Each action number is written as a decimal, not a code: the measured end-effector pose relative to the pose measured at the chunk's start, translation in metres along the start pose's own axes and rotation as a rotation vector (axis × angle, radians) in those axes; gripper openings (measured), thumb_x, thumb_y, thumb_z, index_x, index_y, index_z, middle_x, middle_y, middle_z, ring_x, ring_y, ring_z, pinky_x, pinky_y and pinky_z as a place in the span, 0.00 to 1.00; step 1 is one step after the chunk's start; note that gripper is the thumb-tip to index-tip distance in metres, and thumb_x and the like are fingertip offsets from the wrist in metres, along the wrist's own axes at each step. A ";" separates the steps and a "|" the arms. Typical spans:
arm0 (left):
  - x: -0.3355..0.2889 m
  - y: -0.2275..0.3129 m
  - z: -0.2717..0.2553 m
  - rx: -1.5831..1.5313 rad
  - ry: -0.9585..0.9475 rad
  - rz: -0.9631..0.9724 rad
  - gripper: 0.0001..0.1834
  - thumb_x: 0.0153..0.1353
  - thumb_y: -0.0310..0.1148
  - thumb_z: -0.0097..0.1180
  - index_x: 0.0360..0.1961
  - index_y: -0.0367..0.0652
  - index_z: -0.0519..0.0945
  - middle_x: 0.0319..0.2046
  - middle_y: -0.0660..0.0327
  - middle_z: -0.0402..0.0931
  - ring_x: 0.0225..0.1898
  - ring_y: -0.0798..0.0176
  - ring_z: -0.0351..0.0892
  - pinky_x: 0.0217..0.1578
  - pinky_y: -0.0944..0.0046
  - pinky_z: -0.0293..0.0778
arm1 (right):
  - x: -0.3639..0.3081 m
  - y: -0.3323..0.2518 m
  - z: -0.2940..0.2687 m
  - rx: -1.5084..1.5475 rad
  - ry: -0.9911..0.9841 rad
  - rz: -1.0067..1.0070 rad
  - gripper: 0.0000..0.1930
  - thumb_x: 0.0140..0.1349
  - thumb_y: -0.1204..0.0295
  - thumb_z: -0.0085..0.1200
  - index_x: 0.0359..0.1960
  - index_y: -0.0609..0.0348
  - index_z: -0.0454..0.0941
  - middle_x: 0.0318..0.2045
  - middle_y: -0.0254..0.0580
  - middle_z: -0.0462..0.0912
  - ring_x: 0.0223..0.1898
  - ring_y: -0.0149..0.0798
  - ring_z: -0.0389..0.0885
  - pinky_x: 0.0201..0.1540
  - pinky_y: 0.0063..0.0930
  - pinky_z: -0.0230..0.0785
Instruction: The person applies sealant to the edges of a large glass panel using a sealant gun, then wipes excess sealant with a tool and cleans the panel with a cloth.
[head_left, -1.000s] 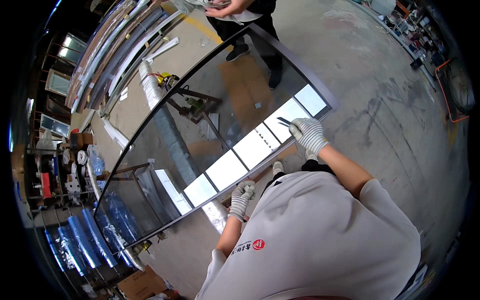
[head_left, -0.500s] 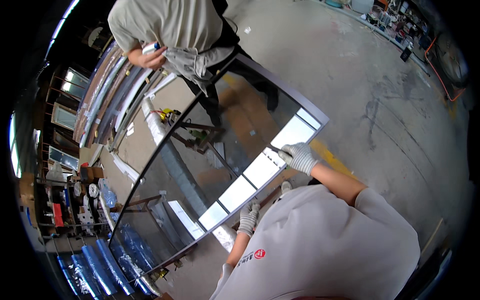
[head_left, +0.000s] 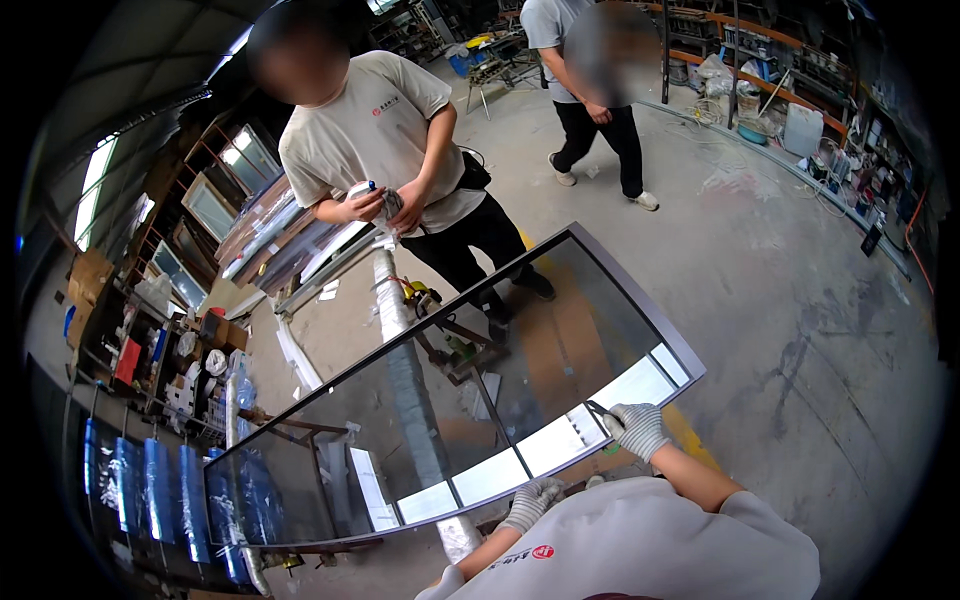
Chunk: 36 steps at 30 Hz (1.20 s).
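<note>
A large framed glass panel (head_left: 640,318) with a grey-purple rim lies across rests in front of me, its glass reflecting bright windows along the near side. My right hand (head_left: 638,430), in a striped grey-white glove, is closed around a thin dark tool (head_left: 598,408) at the panel's near edge, toward its right end. Its exact kind is hard to make out. Left of it, my left hand (head_left: 533,500), gloved alike, has its fingers curled at the same near edge. Across the panel a co-worker (head_left: 370,130) stands holding a small white object with a blue tip and a grey cloth.
A foil-wrapped bar (head_left: 390,300) and dark metal stand pass beneath the glass. Blue-wrapped rolls (head_left: 160,490) and a cluttered shelf are at the left, with stacked profiles behind. Another person (head_left: 595,110) is farther back. Tools and containers (head_left: 805,130) line the far right wall.
My view has tilted up, so the panel and my hands appear lower and a second person comes into sight. The co-worker has brought both hands together. My right hand still grips the dark tool.
</note>
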<state>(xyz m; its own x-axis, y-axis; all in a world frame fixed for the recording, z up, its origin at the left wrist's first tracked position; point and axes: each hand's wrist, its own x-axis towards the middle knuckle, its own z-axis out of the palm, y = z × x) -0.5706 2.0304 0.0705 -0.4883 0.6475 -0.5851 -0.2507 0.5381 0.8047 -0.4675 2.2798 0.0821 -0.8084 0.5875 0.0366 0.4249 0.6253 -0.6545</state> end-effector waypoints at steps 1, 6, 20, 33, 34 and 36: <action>0.002 -0.005 -0.001 -0.087 -0.003 -0.015 0.10 0.62 0.22 0.49 0.44 0.34 0.76 0.28 0.61 0.75 0.27 0.71 0.71 0.30 0.74 0.70 | 0.000 0.000 0.002 -0.001 0.008 -0.005 0.14 0.57 0.57 0.49 0.26 0.52 0.79 0.20 0.45 0.80 0.24 0.49 0.79 0.31 0.42 0.70; 0.000 0.016 -0.001 -0.183 -0.067 -0.056 0.11 0.65 0.28 0.48 0.45 0.36 0.76 0.31 0.59 0.77 0.30 0.70 0.75 0.31 0.73 0.72 | 0.000 0.006 0.008 -0.079 0.047 -0.058 0.14 0.57 0.57 0.49 0.25 0.52 0.79 0.20 0.44 0.80 0.24 0.48 0.79 0.31 0.41 0.70; 0.027 -0.025 -0.006 0.075 -0.130 0.210 0.11 0.64 0.31 0.49 0.44 0.41 0.79 0.25 0.61 0.76 0.26 0.74 0.72 0.29 0.75 0.69 | 0.000 0.017 0.016 -0.159 0.067 -0.122 0.14 0.60 0.56 0.46 0.26 0.52 0.76 0.21 0.42 0.79 0.25 0.45 0.80 0.31 0.41 0.72; 0.041 -0.008 -0.015 0.068 -0.237 0.283 0.12 0.62 0.30 0.52 0.46 0.42 0.80 0.26 0.66 0.71 0.27 0.72 0.67 0.30 0.71 0.66 | -0.001 0.002 -0.001 -0.155 -0.040 -0.115 0.15 0.61 0.57 0.45 0.28 0.53 0.75 0.22 0.42 0.80 0.27 0.45 0.80 0.32 0.41 0.72; 0.038 -0.003 -0.013 0.071 -0.244 0.283 0.12 0.62 0.30 0.52 0.46 0.42 0.80 0.26 0.66 0.71 0.27 0.72 0.67 0.30 0.71 0.66 | -0.001 0.001 -0.002 -0.165 -0.045 -0.121 0.15 0.61 0.57 0.45 0.28 0.53 0.75 0.22 0.42 0.80 0.27 0.45 0.80 0.32 0.41 0.72; 0.029 0.014 -0.006 0.291 -0.153 0.408 0.11 0.61 0.29 0.53 0.44 0.43 0.81 0.27 0.65 0.70 0.28 0.71 0.67 0.32 0.70 0.65 | -0.002 0.002 -0.004 -0.174 -0.052 -0.100 0.15 0.61 0.57 0.44 0.29 0.53 0.75 0.22 0.42 0.80 0.28 0.45 0.80 0.33 0.41 0.72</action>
<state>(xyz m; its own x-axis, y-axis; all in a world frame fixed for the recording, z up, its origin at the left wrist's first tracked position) -0.5936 2.0532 0.0657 -0.3647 0.8954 -0.2554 0.1873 0.3392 0.9219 -0.4636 2.2821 0.0843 -0.8680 0.4937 0.0524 0.4022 0.7612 -0.5088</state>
